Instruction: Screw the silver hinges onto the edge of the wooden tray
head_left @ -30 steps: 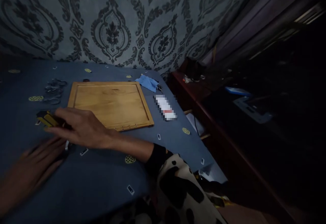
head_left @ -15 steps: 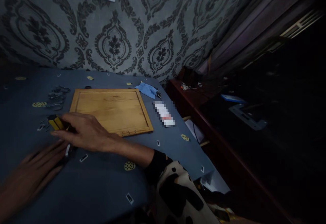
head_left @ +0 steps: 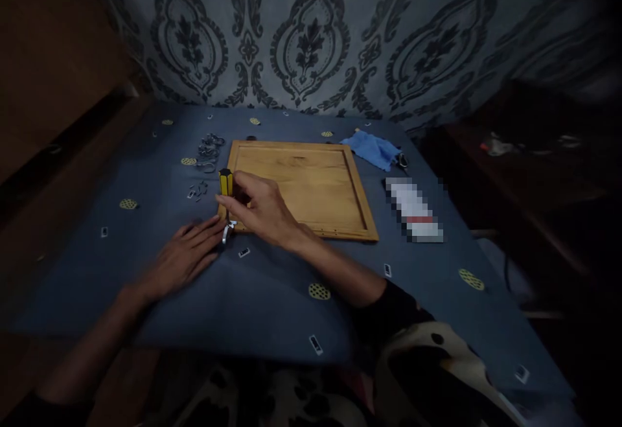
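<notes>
Blue tabletop point(head_left: 262, 310) | right grip point(head_left: 261, 208): clasping upright screwdriver point(head_left: 226, 182) above hinge point(head_left: 227, 232), panel point(head_left: 301, 181) near-left corner | left grip point(head_left: 177, 262): released, flat, left of hinge

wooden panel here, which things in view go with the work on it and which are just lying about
Likely in the work:
- yellow-and-black-handled tool, in the right hand
- silvery metal piece, by the left hand's fingertips
- wooden panel
- probably the small bits and dark metal pieces left of it

Seemingly just lying about:
- blue cloth
- pixelated white item
</notes>
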A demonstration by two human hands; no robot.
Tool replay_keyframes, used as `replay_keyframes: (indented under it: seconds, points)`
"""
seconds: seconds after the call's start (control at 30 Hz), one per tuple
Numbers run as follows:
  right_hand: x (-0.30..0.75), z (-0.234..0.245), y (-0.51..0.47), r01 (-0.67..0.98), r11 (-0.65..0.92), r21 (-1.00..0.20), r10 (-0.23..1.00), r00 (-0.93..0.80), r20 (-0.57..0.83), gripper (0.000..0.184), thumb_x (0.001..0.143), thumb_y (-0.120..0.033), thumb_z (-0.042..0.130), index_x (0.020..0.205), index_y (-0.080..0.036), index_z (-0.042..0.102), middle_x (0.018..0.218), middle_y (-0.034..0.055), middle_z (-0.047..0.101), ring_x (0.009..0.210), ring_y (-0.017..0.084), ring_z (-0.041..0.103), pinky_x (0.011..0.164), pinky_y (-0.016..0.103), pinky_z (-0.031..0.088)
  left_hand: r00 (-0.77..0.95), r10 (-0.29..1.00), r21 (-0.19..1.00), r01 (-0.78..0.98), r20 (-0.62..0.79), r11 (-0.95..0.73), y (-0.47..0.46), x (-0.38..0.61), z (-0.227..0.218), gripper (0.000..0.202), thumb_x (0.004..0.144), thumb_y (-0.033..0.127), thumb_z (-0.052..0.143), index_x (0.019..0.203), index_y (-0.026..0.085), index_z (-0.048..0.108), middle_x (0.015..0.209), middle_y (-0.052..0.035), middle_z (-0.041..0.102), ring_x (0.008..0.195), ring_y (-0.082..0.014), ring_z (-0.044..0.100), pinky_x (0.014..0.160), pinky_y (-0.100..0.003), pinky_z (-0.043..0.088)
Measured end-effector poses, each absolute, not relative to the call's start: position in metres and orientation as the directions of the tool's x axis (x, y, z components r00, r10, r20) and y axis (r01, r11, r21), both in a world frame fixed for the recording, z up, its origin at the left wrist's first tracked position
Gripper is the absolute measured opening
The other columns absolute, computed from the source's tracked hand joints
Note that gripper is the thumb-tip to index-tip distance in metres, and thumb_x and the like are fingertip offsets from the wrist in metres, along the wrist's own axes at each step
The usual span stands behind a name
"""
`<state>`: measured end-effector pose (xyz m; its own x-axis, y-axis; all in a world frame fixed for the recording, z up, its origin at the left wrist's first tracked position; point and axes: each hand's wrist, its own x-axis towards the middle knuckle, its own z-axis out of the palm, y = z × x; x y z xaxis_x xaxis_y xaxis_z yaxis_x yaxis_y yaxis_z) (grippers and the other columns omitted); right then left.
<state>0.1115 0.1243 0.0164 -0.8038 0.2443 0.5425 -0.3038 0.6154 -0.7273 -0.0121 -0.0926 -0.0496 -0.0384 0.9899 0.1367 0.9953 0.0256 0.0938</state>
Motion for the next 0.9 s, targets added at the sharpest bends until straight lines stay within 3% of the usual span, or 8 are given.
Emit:
replay_keyframes:
  seconds: [0.7, 0.9]
  points:
    - [0.1115, 0.0143, 0.124, -0.326, 0.592, -0.737, 0.213, -0.818, 0.534, 0.036, 0.1, -0.026, 0.066, 0.076, -0.023, 0.039, 0.077, -0.0045, 0.05, 0.074, 0.012, 0.049, 0.07, 0.026, 0.04, -0.029, 0.993, 0.083, 0.996, 0.116, 0.02, -0.0927, -0.0115, -0.0477, 0.055, 0.116, 0.046, 0.027, 0.158, 0.019, 0.051, 0.158, -0.0153, 0.059, 0.154, -0.0305, 0.049, 0.115, -0.052, 0.049]
    - [0.1104, 0.014, 0.1217, -0.294, 0.584, -0.756, 0.222, -0.839, 0.497, 0.036, 0.1, -0.032, 0.068, 0.077, -0.023, 0.042, 0.078, -0.0043, 0.052, 0.073, 0.012, 0.05, 0.068, 0.026, 0.04, -0.033, 0.994, 0.104, 0.994, 0.108, 0.022, -0.0917, -0.0118, -0.0467, 0.053, 0.115, 0.044, 0.031, 0.157, 0.021, 0.053, 0.157, -0.0154, 0.06, 0.154, -0.0307, 0.048, 0.118, -0.052, 0.048]
